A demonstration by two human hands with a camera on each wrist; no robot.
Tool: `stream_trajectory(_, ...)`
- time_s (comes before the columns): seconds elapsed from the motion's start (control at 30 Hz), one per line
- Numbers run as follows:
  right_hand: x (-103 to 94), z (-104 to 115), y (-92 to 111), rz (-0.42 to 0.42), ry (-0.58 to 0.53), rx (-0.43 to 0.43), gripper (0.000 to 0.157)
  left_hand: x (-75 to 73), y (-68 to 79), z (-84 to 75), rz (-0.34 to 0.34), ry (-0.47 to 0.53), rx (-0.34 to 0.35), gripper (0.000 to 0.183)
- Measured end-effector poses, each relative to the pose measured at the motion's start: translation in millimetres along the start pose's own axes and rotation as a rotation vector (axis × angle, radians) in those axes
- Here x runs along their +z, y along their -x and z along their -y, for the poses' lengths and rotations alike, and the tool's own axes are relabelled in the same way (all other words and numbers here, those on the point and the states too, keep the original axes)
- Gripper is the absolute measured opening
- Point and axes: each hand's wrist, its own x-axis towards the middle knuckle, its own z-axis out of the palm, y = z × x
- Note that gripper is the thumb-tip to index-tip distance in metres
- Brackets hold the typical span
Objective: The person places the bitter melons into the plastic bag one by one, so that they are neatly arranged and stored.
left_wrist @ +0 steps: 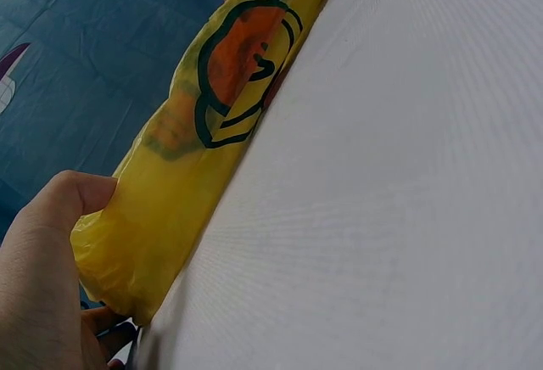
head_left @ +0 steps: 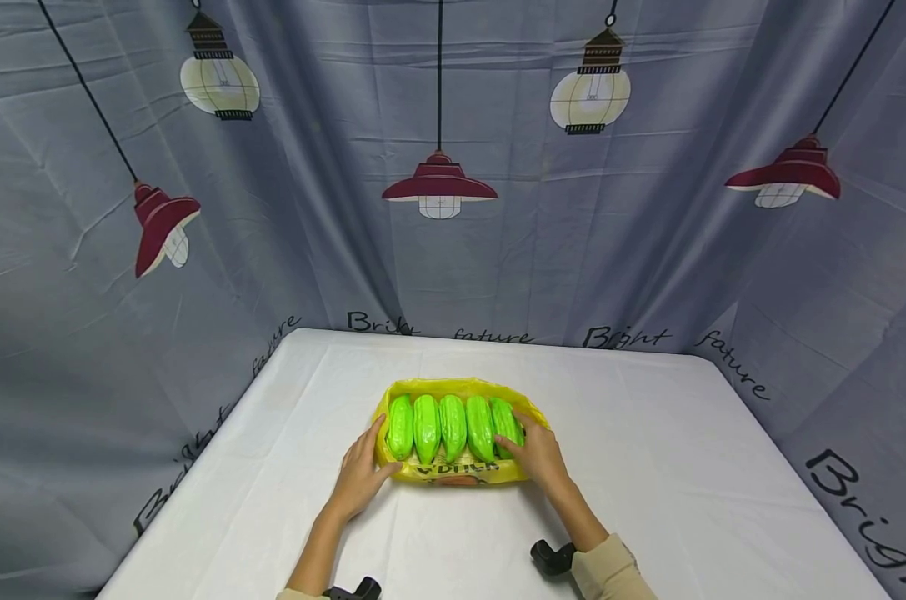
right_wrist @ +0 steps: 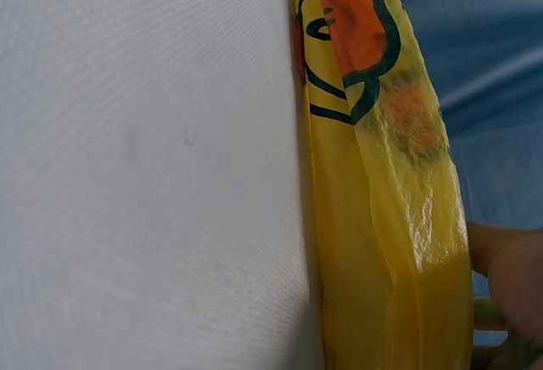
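Note:
An opened yellow plastic bag (head_left: 460, 475), with dark print and an orange figure on its front, lies on the white table. Several glossy, bright green bitter melons (head_left: 453, 425) stand side by side in it, their tapered ends toward me. At the bag's left end my left hand (head_left: 358, 475) grips its side, the thumb over the front rim and fingers round the outside. My right hand (head_left: 541, 454) reaches in over the right end and holds the rightmost bitter melon (head_left: 503, 421) between thumb and fingers. In the right wrist view the bag wall (right_wrist: 390, 243) hides part of that hand.
A white cloth covers the table (head_left: 648, 467) all round the bag. Behind and at both sides hangs a grey-blue curtain (head_left: 483, 275) printed with lamps and lettering. Black wrist devices (head_left: 552, 557) sit low over the cloth near both forearms.

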Motion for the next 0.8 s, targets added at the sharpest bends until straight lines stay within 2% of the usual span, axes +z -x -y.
stream_trajectory(0.27,-2.6,-1,0,-0.008,0.000,0.019,0.071,2.2,-1.4,0.7,-0.003,-0.004,0.002,0.083)
stream_trajectory(0.53,-9.3,2,2,-0.008,0.021,0.051,0.070,3.5,-2.6,0.9,-0.005,-0.009,0.002,0.083)
stream_trajectory(0.67,-17.5,8,4,-0.034,0.007,0.038,0.069,4.1,-1.1,2.6,-0.014,-0.026,-0.014,0.082)
stream_trajectory(0.8,-30.6,12,7,-0.075,-0.052,0.029,0.067,4.3,1.6,2.4,-0.016,-0.007,-0.027,0.076)
